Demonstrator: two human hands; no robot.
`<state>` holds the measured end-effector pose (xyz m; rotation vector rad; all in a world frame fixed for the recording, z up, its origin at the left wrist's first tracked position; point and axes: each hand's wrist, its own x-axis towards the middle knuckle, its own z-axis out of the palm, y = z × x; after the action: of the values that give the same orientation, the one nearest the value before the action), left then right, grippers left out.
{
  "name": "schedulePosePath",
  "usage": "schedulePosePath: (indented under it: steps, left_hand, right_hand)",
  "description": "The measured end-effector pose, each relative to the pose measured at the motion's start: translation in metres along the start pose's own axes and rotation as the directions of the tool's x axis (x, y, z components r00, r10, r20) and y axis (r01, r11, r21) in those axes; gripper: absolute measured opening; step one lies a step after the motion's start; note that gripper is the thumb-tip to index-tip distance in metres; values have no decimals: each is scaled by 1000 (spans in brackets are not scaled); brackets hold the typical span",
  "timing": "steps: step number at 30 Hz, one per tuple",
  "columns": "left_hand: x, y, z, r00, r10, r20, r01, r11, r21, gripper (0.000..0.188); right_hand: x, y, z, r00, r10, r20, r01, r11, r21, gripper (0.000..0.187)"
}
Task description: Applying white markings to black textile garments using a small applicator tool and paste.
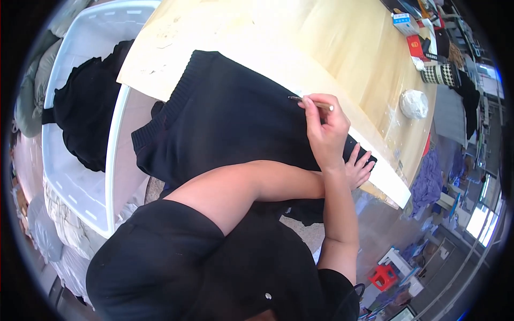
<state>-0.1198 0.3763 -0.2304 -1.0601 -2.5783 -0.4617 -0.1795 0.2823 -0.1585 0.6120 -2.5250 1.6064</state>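
Note:
A black knit garment (241,112) with a ribbed band at its left end lies spread over the near edge of the table. My right hand (326,125) pinches a slim tool (295,99) with a dark pointed tip and a brownish handle; its exact kind is too small to tell. The tip is at the far edge of the garment. Crossing beneath my right forearm, my left arm reaches rightward. My left hand (357,168) lies flat with fingers spread on the garment's narrow right end. Part of the left wrist is hidden by the right arm.
A white plastic tub (80,206) with black cloth (88,107) in it stands left of the pale wooden table (321,32). On the table's right side are a whitish wrapped ball (414,104), a checkered cup (439,75) and small boxes (405,24). A red stool (383,277) stands lower right.

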Motion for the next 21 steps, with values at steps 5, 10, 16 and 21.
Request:
schedulePosePath:
  steps: [5, 10, 16, 21]
  left_hand:
    - [-15, -9, 3, 1000, -7, 9, 5, 986, 165, 42]
    - [-6, -5, -3, 995, 29, 96, -33, 999, 39, 42]
    - [19, 8, 3, 1000, -1, 4, 1, 1000, -8, 37]
    - [-5, 10, 54, 999, -27, 40, 30, 998, -64, 45]
  right_hand:
    - [9, -28, 12, 999, -9, -34, 14, 989, 148, 6]
    - [29, -35, 46, 990, -135, 47, 122, 970, 212, 8]
    - [63, -24, 54, 983, -134, 126, 129, 991, 44, 5]
    - [59, -49, 33, 953, -301, -7, 300, 950, -83, 5]
